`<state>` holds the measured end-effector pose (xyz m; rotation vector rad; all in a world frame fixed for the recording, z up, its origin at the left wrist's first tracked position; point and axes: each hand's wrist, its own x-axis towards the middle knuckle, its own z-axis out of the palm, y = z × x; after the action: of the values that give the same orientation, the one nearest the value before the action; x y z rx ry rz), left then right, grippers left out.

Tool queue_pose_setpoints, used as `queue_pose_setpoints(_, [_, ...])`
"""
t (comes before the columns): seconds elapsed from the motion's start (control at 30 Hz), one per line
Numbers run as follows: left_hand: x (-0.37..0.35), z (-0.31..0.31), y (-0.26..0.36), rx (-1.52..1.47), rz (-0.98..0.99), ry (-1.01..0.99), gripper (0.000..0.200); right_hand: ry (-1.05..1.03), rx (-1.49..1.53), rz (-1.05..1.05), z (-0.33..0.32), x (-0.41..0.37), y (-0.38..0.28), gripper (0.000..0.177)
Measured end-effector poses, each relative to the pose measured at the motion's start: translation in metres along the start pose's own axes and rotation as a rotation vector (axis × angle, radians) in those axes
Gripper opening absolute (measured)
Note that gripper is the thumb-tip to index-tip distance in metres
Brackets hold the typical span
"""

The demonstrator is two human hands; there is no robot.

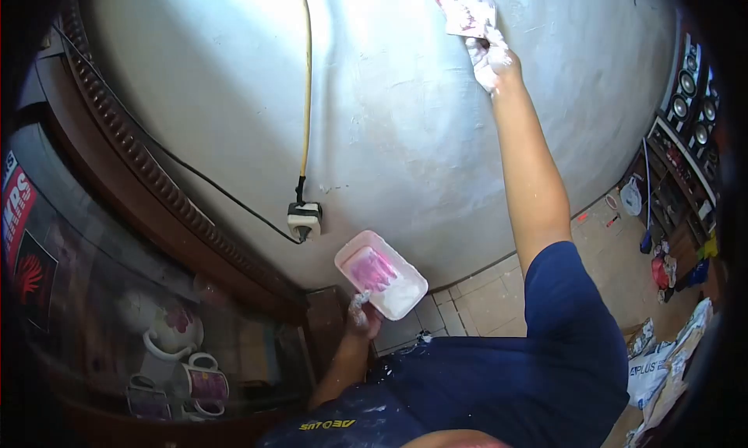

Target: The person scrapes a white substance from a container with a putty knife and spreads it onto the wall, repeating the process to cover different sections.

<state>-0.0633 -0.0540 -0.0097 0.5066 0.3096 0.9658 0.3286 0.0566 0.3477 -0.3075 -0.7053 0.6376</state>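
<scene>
High on the wall (405, 160), my right hand (491, 62) grips a flat putty scraper (469, 13), its red face mostly smeared with white. White paste coats the fingers of this hand, and the arm is stretched far up. Lower down, my left hand (363, 314) holds a shallow pale pink tray (421, 288) by its near side. Inside the tray lies white putty (401, 296), with pink streaks on the bottom above it. The left fingers are also spotted with white.
Left of the tray, a socket block (304, 220) hangs from a yellowish cable conduit (306, 97), with a black cord plugged in. A dark wooden cabinet (226, 249) with mugs (206, 382) behind glass stands left. Speakers (686, 82) and a printed sack (654, 374) are right.
</scene>
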Motion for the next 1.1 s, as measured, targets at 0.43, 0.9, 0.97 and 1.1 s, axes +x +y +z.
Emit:
queue_pose_setpoints(0.43, [0.006,-0.022,0.011,0.141,0.161,0.011,0.058,0.178,-0.115,0.511,-0.133,-0.304,0.062,0.030])
queue_pose_setpoints(0.9, [-0.001,0.009,0.017,0.301,0.216,0.063,0.062,-0.841,-1.687,0.305,-0.034,-0.363,0.093,0.022])
queue_pose_setpoints(0.97, [-0.001,0.009,0.015,0.272,0.203,0.094,0.063,-0.857,-1.624,0.346,-0.044,-0.361,0.091,0.024])
queue_pose_setpoints(1.1, [0.000,0.025,0.023,0.214,0.207,0.083,0.063,-0.594,-1.524,0.220,-0.046,-0.357,0.082,0.025])
